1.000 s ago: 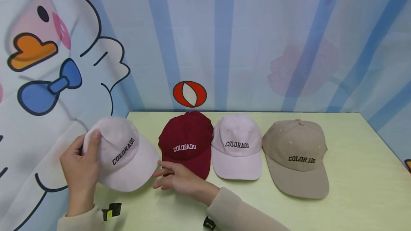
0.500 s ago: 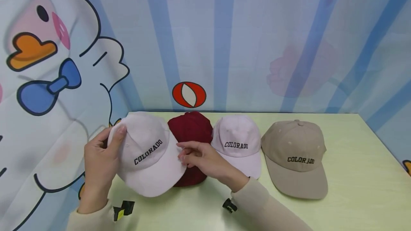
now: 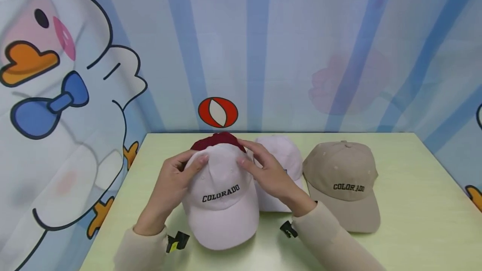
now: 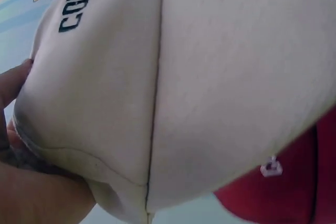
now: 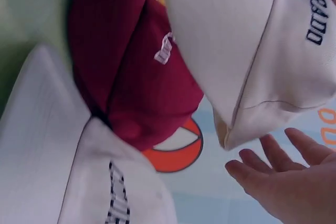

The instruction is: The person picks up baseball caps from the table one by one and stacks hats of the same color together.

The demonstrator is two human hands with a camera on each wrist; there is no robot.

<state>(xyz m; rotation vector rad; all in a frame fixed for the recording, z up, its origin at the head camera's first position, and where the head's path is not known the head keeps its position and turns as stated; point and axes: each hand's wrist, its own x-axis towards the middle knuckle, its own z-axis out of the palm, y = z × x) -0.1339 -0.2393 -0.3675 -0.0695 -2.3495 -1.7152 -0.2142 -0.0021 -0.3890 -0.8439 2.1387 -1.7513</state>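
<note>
My left hand (image 3: 169,185) grips a white baseball cap (image 3: 222,225) at the left side of its crown, thumb on the front. The cap is lettered COLORADO, its brim toward me, and is held up in front of a maroon cap (image 3: 215,139). My right hand (image 3: 276,179) is at the crown's right side, its thumb against the cloth. In the right wrist view its fingers (image 5: 249,161) are spread beside the cap's edge, not curled round it. The held cap covers most of the maroon one in the head view.
A second white cap (image 3: 278,147), partly behind my right hand, and a tan cap (image 3: 346,164) stand in a row on the pale table (image 3: 414,204). A printed cloth backdrop (image 3: 282,53) rises behind and at the left.
The held white cap has moved right, from the table's left side to in front of the maroon cap, and its brim has turned toward me. My right hand has come up to its crown.
</note>
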